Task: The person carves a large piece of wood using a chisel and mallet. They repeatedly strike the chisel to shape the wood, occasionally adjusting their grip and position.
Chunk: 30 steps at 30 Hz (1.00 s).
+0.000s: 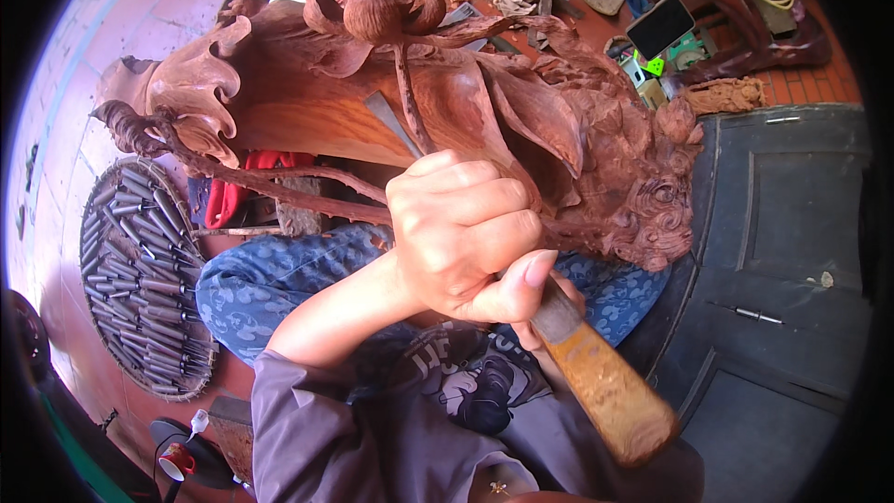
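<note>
My left hand [466, 228] is closed in a fist around the shaft of a large chisel [610, 391], its thumb lying along the metal. The chisel's thick yellow-brown wooden handle slants down toward the lower right. Its flat steel tip reaches up-left, over the smooth face of a big reddish wood carving [326, 130]. Mostly hidden behind the left hand, my right hand [570, 293] grips the chisel near its metal collar. Carved petals, stems and a round seed-like bud surround the smooth part, and a thin carved stem rises just beside the blade.
A round woven basket [88, 289] full of dark-handled carving tools lies at the left. Dark cabinet doors [792, 224] lie at the right. A phone [660, 26] leans at the upper right amid clutter. A red cup [177, 461] is at the lower left. My legs [270, 284] are folded beneath the carving.
</note>
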{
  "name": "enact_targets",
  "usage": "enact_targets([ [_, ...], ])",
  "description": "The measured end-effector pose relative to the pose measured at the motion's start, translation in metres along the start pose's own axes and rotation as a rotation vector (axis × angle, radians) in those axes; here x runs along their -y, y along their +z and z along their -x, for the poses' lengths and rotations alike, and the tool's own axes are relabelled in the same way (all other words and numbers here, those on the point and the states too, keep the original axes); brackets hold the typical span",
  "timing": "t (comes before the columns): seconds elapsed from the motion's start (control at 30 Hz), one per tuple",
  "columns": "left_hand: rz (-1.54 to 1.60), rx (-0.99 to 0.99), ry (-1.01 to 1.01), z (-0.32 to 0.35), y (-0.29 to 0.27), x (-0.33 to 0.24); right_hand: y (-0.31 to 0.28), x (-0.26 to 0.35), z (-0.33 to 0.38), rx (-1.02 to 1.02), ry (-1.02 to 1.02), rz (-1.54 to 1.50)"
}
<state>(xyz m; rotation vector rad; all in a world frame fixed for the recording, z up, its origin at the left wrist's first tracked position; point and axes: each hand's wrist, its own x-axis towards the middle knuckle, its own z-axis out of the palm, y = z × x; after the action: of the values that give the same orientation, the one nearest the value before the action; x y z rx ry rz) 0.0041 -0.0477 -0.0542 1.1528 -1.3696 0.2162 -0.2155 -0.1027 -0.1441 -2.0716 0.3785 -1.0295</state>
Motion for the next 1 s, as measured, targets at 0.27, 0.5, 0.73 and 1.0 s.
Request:
enact_targets([
  [0.27, -0.031, -0.032, 0.019, -0.003, 0.003, 0.004, 0.000, 0.005, -0.001, -0.041, -0.150, 0.340],
  [0.5, -0.048, -0.013, 0.065, -0.001, -0.005, -0.008, -0.021, 0.010, -0.005, 0.196, 0.248, -0.125],
  [0.73, 0.039, -0.035, 0.032, -0.004, 0.001, 0.002, -0.027, 0.010, -0.005, 0.197, 0.266, -0.232],
  [1.0, 0.080, -0.061, -0.039, -0.006, -0.001, -0.001, -0.027, 0.023, -0.005, 0.179, 0.439, -0.232],
])
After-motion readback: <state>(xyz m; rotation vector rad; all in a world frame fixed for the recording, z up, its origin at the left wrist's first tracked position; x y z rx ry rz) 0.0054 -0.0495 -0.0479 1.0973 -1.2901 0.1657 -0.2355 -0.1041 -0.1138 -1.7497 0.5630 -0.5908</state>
